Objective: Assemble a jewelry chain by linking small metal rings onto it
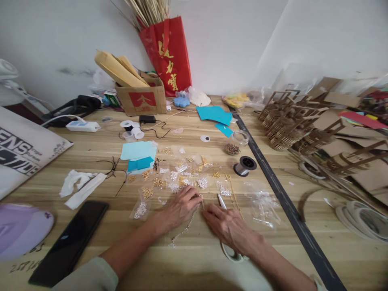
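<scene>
On the wooden table a thin silver chain runs from the fingertips of my left hand down toward me, ending in a small clear or silvery cluster. My left fingers are bent and pinched at the chain's upper end. Just right of the chain, my right hand rests with its fingers curled; what they hold, if anything, is hidden. Scissors lie partly under that hand, blades pointing away and the pale handle showing below the wrist. Small bags of gold and silver findings spread beyond my hands, and a gold chain lies to the right.
A wire spool and a jar of beads stand at the right. Blue paper sheets, a black phone and white strips lie left. Behind are a cardboard box, a red bag and brown wooden frames.
</scene>
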The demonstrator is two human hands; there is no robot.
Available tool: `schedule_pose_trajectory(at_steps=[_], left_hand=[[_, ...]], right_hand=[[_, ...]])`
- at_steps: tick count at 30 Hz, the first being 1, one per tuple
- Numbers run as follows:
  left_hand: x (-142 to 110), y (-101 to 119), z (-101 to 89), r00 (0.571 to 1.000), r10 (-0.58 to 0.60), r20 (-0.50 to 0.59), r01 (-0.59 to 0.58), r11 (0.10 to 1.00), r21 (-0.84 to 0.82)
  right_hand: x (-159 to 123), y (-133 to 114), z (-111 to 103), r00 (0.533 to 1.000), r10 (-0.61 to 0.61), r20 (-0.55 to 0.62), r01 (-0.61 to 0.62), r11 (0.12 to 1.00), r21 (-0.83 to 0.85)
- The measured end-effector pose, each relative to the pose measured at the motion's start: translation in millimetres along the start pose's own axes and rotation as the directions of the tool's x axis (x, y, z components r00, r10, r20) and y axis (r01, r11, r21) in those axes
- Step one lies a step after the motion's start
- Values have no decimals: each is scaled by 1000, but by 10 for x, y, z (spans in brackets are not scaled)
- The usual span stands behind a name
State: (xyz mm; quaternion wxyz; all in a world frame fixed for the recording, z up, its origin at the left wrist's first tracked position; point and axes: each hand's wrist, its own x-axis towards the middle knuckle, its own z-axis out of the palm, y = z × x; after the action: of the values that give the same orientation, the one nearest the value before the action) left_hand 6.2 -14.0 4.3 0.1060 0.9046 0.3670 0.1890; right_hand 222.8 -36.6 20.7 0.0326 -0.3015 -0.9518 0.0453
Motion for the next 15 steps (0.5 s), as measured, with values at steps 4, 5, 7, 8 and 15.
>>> schedule_pose_trajectory(at_steps=[4, 5, 7, 8, 15], left_hand=[[2, -6, -1, 1000, 10, -13, -10, 1000, -8], [2, -7, -1, 1000, 8, -15, -9, 1000, -13], [3, -8, -2, 1000, 0, -12, 0, 1000, -16], [3, -8, -3, 1000, -4, -9, 4, 1000, -16], [9, -10, 0, 1000, 12, -20, -12, 1000, -10]], right_hand=[[-18, -11, -36, 1000, -25, -1, 25, 1000, 5], [-20, -10, -48, 999, -38, -5, 38, 999, 11], [-22, -4, -67, 998, -60, -11, 60, 998, 19], [-22, -1, -72, 998, -68, -14, 69, 997, 22], [2, 6, -35, 997, -62, -41, 62, 998, 0]])
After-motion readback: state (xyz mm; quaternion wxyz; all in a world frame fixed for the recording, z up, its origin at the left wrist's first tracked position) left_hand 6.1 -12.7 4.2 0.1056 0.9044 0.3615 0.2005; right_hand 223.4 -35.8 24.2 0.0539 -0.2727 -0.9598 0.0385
